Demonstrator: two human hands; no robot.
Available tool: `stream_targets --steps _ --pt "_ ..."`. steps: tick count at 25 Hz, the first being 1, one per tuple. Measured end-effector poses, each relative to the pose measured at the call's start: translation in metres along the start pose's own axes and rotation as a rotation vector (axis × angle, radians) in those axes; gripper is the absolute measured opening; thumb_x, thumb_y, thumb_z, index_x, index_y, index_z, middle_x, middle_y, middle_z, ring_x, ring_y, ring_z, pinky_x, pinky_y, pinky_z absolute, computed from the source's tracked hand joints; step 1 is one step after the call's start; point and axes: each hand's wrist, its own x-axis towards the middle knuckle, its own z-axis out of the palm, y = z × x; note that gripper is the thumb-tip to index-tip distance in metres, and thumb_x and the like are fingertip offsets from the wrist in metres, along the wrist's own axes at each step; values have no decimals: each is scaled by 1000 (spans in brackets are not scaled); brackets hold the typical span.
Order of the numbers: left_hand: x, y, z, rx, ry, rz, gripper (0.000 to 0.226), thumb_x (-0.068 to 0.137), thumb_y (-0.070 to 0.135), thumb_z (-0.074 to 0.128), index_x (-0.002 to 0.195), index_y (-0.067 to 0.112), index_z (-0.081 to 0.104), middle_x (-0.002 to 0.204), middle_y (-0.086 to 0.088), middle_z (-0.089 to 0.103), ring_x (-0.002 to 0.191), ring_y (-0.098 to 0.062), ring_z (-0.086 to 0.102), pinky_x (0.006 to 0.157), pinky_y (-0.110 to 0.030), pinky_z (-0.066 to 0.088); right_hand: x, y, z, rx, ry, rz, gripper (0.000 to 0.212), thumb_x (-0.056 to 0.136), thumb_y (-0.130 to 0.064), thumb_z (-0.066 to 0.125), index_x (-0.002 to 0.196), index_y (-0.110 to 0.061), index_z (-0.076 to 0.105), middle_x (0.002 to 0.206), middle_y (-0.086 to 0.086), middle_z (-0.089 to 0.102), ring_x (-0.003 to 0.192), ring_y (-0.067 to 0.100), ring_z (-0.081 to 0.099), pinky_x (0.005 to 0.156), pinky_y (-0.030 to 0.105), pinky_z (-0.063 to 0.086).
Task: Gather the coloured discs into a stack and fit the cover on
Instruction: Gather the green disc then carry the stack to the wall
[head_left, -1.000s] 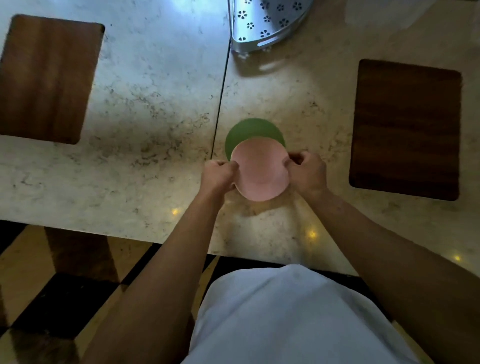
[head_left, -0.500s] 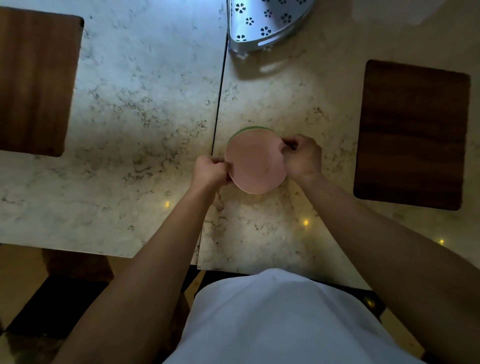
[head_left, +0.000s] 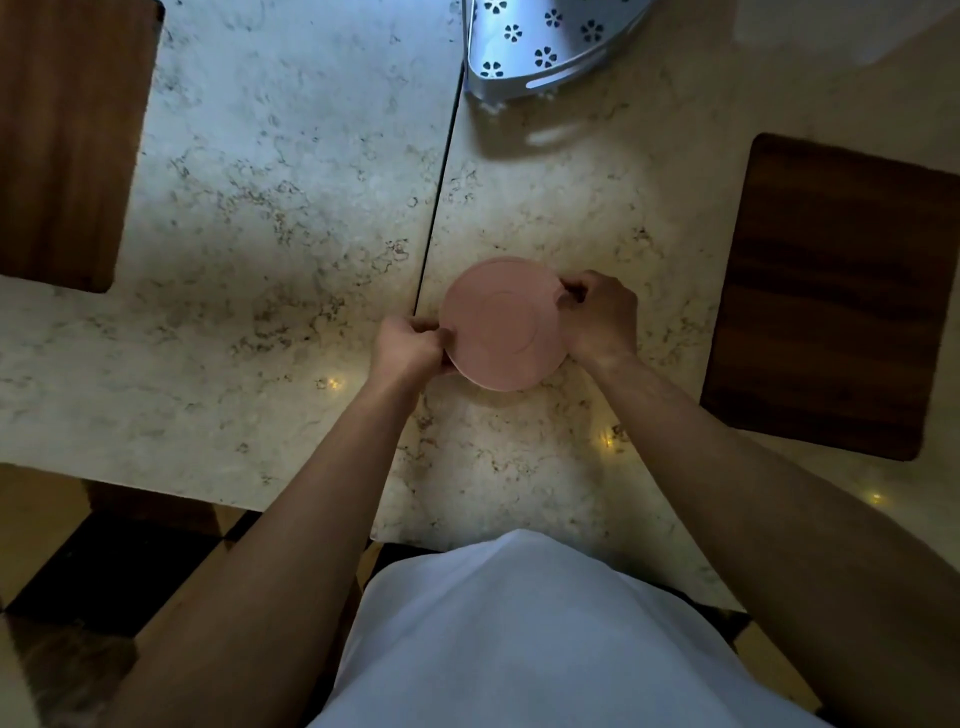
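Observation:
A round pink cover (head_left: 503, 323) with a faint raised ring on its top sits over the spot on the marble table where the green disc lay. The green disc is fully hidden beneath it. My left hand (head_left: 409, 348) pinches the cover's left edge. At its right edge, my right hand (head_left: 600, 317) grips the rim with curled fingers. Both hands hold the cover level and low over the table.
The marble table (head_left: 270, 249) has a dark seam running down its middle. A dark wooden mat (head_left: 836, 296) lies at the right and another wooden mat (head_left: 62, 140) at the far left. A metal perforated rack (head_left: 540, 47) stands at the back. The table's near edge is by my body.
The pink cover moved away from me and over the green disc, which showed behind it a second ago and is now fully covered. Both hands went with it.

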Motion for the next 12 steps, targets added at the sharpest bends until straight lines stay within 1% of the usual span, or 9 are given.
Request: stream_targets --steps 1,3,4,5,6,7,8,10,12 --pt "0 -1 0 21 11 9 14 86 -2 62 78 4 72 74 -17 73 65 -27 75 59 -37 63 0 0 0 -5 -2 1 25 92 -16 58 112 -18 73 106 -3 75 82 3 60 70 8 38" --pt "0 -2 0 105 52 35 17 81 2 66 69 11 72 70 -15 75 66 -29 76 69 -45 64 0 0 2 -15 -3 3 25 91 -15 58 109 -19 74 103 -4 75 77 2 58 59 -3 31" --pt "0 -2 -1 157 80 43 16 79 6 68 66 14 72 69 -14 75 67 -29 76 73 -47 63 0 0 2 -23 -2 -2 25 91 -14 57 107 -19 75 100 -4 75 74 3 57 53 -3 31" --pt "0 -3 -2 210 108 47 13 77 9 71 65 15 73 67 -13 75 67 -27 76 75 -46 63 -1 0 3 -37 -2 -14 24 90 -14 56 105 -18 75 97 -3 75 71 4 58 52 -1 34" --pt "-1 -3 -3 260 134 48 11 75 12 72 64 14 73 65 -11 75 66 -26 75 74 -45 63 -1 -1 4 -55 -6 -26 24 90 -14 55 103 -18 75 95 -1 75 71 7 61 56 4 41" --pt "-1 -3 -4 304 154 48 11 74 14 73 63 12 73 61 -10 74 64 -25 75 73 -45 63 -1 -2 4 -74 -14 -33 25 90 -15 54 101 -17 75 95 3 74 73 12 64 62 14 50" --pt "-3 -3 -4 336 166 46 12 72 15 72 61 11 73 58 -9 73 62 -24 74 71 -44 64 -1 -3 3 -96 -22 -33 26 90 -16 52 100 -16 76 96 6 72 75 16 66 68 23 55" --pt "-5 0 -3 373 174 48 14 70 16 70 59 9 73 55 -9 72 59 -24 73 69 -44 64 -1 -3 1 -154 -24 -46 27 91 -18 50 98 -13 76 95 10 70 76 22 66 73 32 58" --pt "-5 3 -1 386 173 45 14 69 15 71 58 7 73 56 -11 72 59 -27 73 68 -45 64 -2 -4 1 -233 -24 -67 30 93 -21 48 99 -11 75 96 12 69 80 25 66 75 35 57"
